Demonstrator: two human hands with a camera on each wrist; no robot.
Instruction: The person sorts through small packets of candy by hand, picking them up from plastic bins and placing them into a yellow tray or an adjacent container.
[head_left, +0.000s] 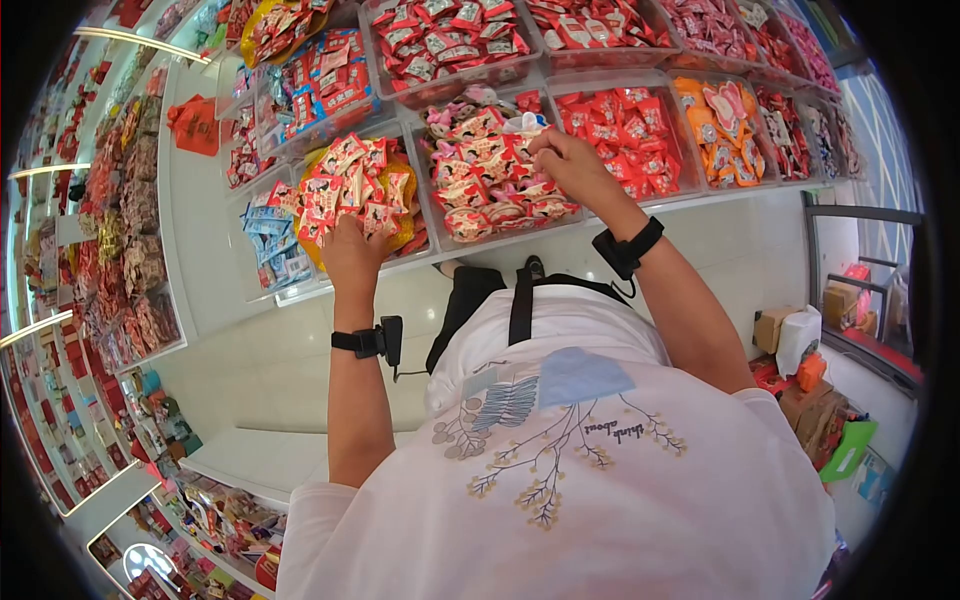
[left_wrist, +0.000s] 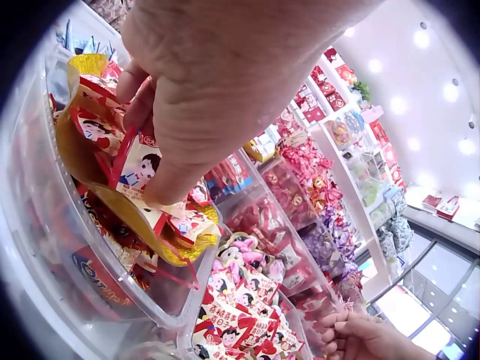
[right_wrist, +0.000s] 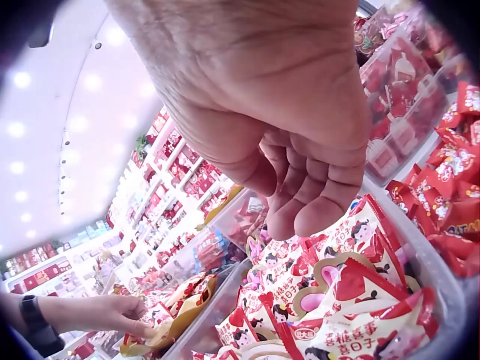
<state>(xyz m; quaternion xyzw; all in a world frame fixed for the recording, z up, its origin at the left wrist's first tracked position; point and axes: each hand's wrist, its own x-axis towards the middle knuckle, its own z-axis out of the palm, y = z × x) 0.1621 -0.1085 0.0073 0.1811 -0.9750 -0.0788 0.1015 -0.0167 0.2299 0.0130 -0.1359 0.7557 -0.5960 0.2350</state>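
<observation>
Over clear plastic bins (left_wrist: 177,319), left hand (head_left: 352,252) seemingly pinching a glossy packet (left_wrist: 140,166), right hand (head_left: 578,172), fingers loosely curled, above crinkled wrappers (right_wrist: 360,315)

White counter (head_left: 215,235) | clear plastic bins (head_left: 460,82) in rows | red bag (head_left: 194,125) beside them

Display table (head_left: 207,245): adjoining bins, in rows. Front row: dish (head_left: 408,232) in its bin (left_wrist: 180,319), packets (head_left: 345,185) on the dish, others beneath. Immediately right: neighbouring bin (head_left: 590,213), packets inside. Further right: more filled bins. Behind: rear bins (head_left: 460,78). Far right: cartons (head_left: 805,410).
</observation>
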